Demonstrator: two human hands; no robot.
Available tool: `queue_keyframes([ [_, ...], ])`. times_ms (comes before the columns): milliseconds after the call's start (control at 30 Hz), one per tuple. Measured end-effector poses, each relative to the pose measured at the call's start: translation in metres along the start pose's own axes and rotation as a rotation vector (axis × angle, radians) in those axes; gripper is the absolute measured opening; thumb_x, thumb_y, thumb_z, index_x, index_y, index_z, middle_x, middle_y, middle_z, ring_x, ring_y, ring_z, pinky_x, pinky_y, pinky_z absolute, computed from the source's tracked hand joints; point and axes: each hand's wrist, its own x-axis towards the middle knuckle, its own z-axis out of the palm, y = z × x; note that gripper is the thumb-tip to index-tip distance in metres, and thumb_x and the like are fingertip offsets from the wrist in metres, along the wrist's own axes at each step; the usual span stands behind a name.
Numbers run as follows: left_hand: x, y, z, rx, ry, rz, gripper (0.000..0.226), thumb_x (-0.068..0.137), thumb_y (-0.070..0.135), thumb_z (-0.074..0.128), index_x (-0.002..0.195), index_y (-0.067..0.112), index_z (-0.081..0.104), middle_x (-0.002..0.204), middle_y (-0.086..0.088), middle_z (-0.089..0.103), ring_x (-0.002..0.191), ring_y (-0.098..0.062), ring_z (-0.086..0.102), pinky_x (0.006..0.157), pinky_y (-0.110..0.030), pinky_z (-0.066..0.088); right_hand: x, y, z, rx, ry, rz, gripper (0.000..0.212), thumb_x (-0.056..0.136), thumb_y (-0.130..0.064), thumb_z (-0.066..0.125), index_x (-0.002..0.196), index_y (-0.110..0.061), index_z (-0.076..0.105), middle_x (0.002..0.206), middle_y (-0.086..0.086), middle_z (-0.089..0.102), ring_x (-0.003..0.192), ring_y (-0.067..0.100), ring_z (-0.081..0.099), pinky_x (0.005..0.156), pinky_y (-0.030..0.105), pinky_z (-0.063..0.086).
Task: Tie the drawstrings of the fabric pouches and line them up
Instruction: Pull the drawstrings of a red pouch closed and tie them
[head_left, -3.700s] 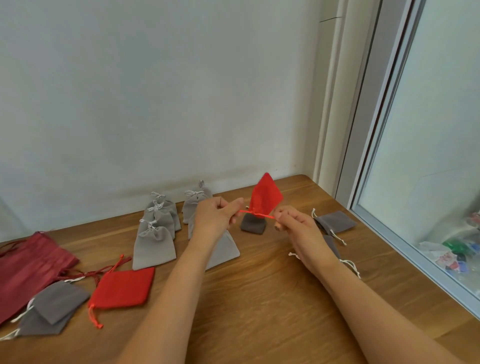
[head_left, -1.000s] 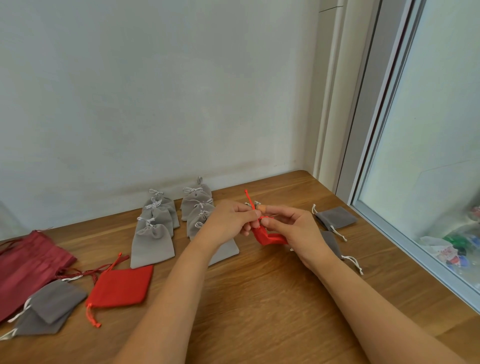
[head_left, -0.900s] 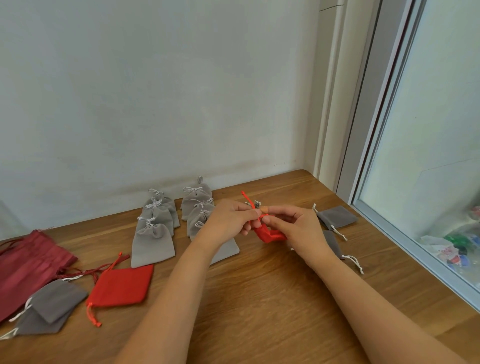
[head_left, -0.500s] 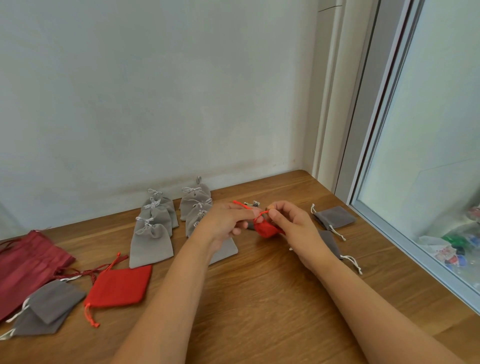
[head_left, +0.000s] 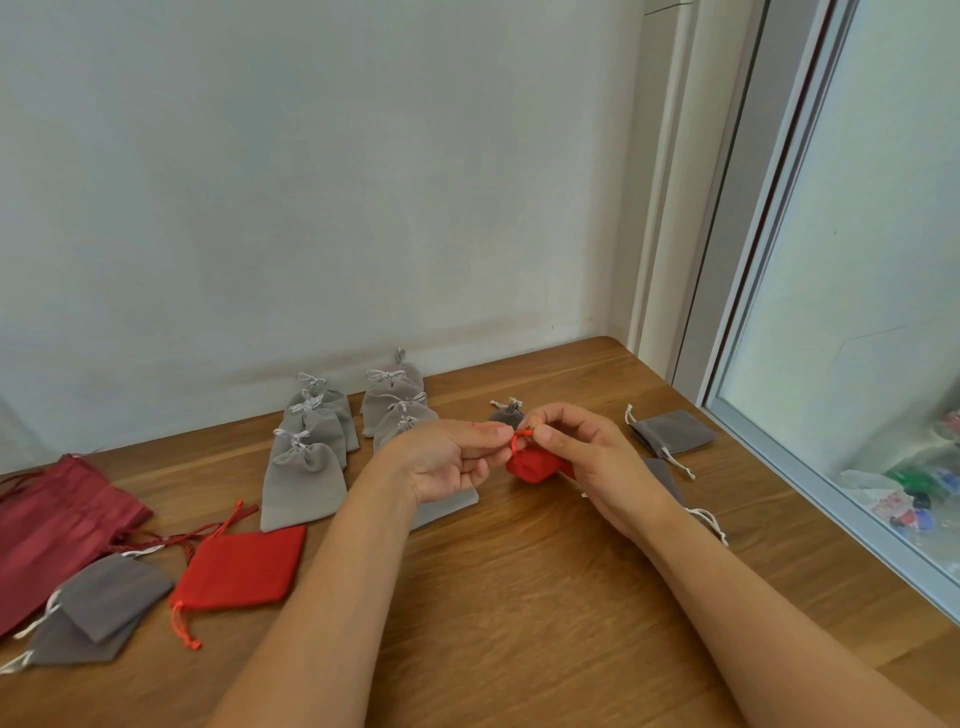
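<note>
Both left hand (head_left: 447, 460) and right hand (head_left: 595, 457) pinch drawstring (head_left: 515, 441) of red pouch (head_left: 532, 466) (mouth cinched, contents unseen).

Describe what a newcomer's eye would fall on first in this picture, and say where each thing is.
At the centre, over the wooden table, the left hand and right hand pinch the red drawstring of a small red pouch. Behind the left hand, two rows of tied grey pouches run toward the wall. A flat, untied red pouch lies at front left.
</note>
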Motion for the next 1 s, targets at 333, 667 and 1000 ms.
queue_keyframes([
  [333, -0.0022, 0.0018, -0.0005, -0.201, -0.035, -0.01, 0.007, 0.066, 0.002, 0.07, 0.071, 0.004, 0.074, 0.071, -0.007, 0.069, 0.057, -0.01, 0.064, 0.049, -0.014, 0.05, 0.0015, 0.0019, -0.0018, -0.009, 0.005, -0.028, 0.009, 0.083, -0.02, 0.064, 0.088, -0.014, 0.067, 0.098, -0.002, 0.059, 0.091, 0.012, 0.056, 0.08, 0.025, 0.049],
  [667, -0.0011, 0.0022, 0.0071, 0.084, 0.029, 0.236, 0.018, 0.076, -0.003, 0.07, 0.07, 0.013, 0.065, 0.07, -0.001, 0.066, 0.064, -0.008, 0.056, 0.063, -0.019, 0.044, 0.0026, -0.0018, -0.0035, 0.152, -0.007, 0.005, 0.016, 0.084, -0.02, 0.063, 0.092, -0.007, 0.06, 0.095, 0.0, 0.061, 0.086, 0.012, 0.056, 0.072, 0.022, 0.046],
  [1000, -0.0067, 0.0042, 0.0035, 0.491, 0.093, 0.633, 0.041, 0.075, -0.011, 0.071, 0.068, 0.016, 0.041, 0.074, -0.003, 0.07, 0.072, -0.013, 0.064, 0.072, -0.025, 0.052, 0.0004, -0.0042, -0.0021, 0.018, 0.081, 0.058, 0.012, 0.078, -0.026, 0.067, 0.081, -0.014, 0.069, 0.094, -0.002, 0.067, 0.083, 0.014, 0.061, 0.07, 0.029, 0.049],
])
